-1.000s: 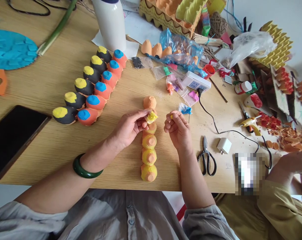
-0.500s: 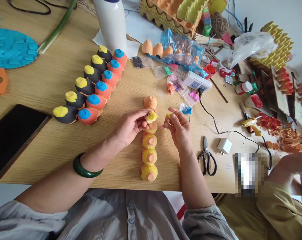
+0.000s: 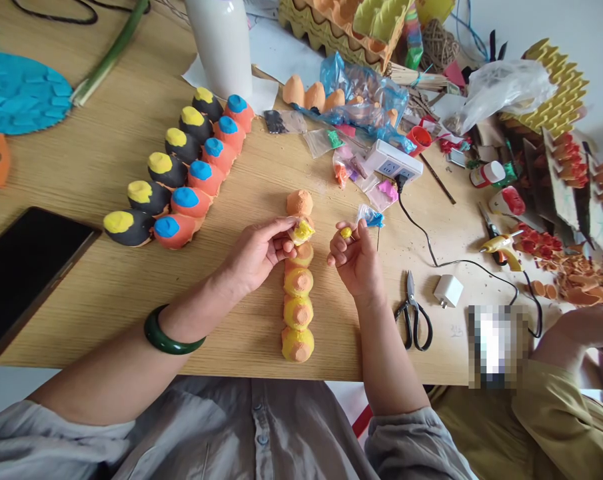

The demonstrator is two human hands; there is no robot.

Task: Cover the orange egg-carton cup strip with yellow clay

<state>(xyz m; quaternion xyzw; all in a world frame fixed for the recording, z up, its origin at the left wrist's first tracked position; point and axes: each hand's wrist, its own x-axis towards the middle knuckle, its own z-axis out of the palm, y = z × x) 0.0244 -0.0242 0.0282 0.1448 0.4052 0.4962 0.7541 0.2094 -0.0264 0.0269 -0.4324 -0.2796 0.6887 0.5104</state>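
My left hand (image 3: 261, 252) pinches a small clear bag of yellow clay (image 3: 302, 231), its mouth toward the right. On the curled fingers of my right hand (image 3: 360, 265) rests a small yellow clay lump (image 3: 346, 233), with the thumb raised beside it. Below my hands lies a strip of egg-carton cups (image 3: 298, 313), running away from me. Its near cups are coated yellow around bare orange tips; the farthest cup is plain orange. My left hand and the bag partly hide the cups in between.
Black cups with yellow tops (image 3: 167, 170) and red cups with blue tops (image 3: 201, 172) stand left. A phone (image 3: 31, 277) lies nearer. Scissors (image 3: 412, 312), a white plug adapter (image 3: 448, 291) and a power strip (image 3: 394, 161) are right. A co-worker's arm (image 3: 564, 340) rests at far right.
My right hand has turned and the thumb has lifted, so the yellow clay lump shows more fully on the fingers. My left hand keeps its hold on the bag.
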